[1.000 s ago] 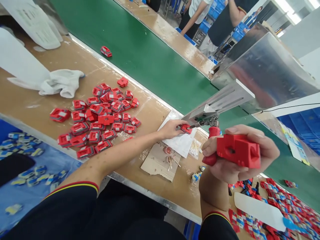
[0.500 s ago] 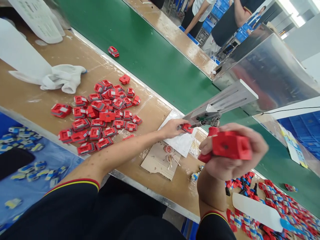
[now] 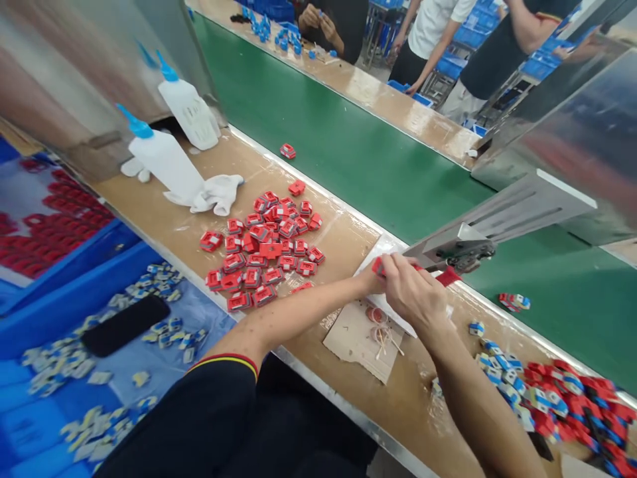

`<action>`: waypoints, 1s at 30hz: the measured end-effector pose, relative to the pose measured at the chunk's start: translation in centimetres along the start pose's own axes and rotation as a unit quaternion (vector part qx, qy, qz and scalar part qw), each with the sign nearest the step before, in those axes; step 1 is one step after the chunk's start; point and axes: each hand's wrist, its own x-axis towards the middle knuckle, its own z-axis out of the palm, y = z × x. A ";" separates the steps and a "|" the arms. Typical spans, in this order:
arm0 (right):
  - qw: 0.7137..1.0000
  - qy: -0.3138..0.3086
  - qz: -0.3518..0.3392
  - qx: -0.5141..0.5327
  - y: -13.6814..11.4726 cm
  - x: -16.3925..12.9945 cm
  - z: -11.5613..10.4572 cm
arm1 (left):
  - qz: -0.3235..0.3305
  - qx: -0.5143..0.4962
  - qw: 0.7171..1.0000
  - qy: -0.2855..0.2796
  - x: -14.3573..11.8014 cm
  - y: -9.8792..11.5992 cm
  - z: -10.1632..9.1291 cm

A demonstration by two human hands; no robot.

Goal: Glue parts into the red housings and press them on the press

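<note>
My right hand (image 3: 411, 295) lies palm down on the white paper (image 3: 371, 255) under the metal press arm (image 3: 502, 216). Its fingers curl over a red block (image 3: 377, 266), of which only a sliver shows. My left hand (image 3: 369, 281) reaches in from the left and is almost wholly hidden under the right one. The clamp's red handle (image 3: 449, 276) pokes out just right of my knuckles. A pile of small red parts (image 3: 269, 245) sits on the bench left of both hands.
Green conveyor belt (image 3: 378, 166) runs behind the bench, carrying a red part (image 3: 287, 151) and another (image 3: 515, 302). Two glue bottles (image 3: 166, 162), white cloth (image 3: 219, 192), cardboard with swabs (image 3: 358, 342), red-blue parts (image 3: 547, 392) at right, blue bins (image 3: 74, 332) at left. People work across the belt.
My right hand has come down from mid-air with the red block onto the spot under the press, covering my left hand. The view has swung left and up.
</note>
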 end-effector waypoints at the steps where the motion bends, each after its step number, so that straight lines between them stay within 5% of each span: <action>1: 1.000 -0.006 0.003 0.015 0.2 0.0 0.1 | -0.008 0.005 1.000 -0.012 0.2 0.2 -0.3; 4: 0.988 0.058 0.054 0.129 0.4 -1.2 -2.6 | -0.024 0.012 0.999 -0.027 -0.4 1.7 -1.5; 7: 0.963 0.146 0.104 0.199 -1.8 -3.4 -6.5 | -0.046 -0.058 0.997 0.013 -3.9 4.8 -2.7; 9: 0.963 0.122 0.116 0.208 -4.6 -4.5 -7.6 | -0.086 -0.196 0.976 0.043 -7.4 7.3 -3.2; 11: 0.974 0.070 0.111 0.185 -7.0 -5.1 -6.9 | -0.138 -0.331 0.934 0.006 -10.7 9.6 -3.4; 14: 0.982 0.047 0.114 0.146 -8.3 -6.3 -5.3 | -0.205 -0.362 0.909 0.014 -13.1 11.1 -3.6; 17: 0.963 0.066 0.199 0.168 -7.3 -9.2 -5.4 | -0.259 -0.380 0.881 0.110 -12.3 10.1 -4.3; 19: 0.950 0.027 0.248 0.186 -6.6 -11.6 -5.9 | -0.283 -0.410 0.857 0.134 -11.0 8.9 -5.2; 23: 0.954 -0.105 0.224 0.172 -6.6 -14.1 -4.7 | -0.297 -0.471 0.828 0.066 -9.3 7.1 -6.1; 30: 0.958 -0.106 0.219 0.150 -6.0 -12.9 -1.6 | -0.270 -0.473 0.838 0.017 -10.3 5.1 -4.9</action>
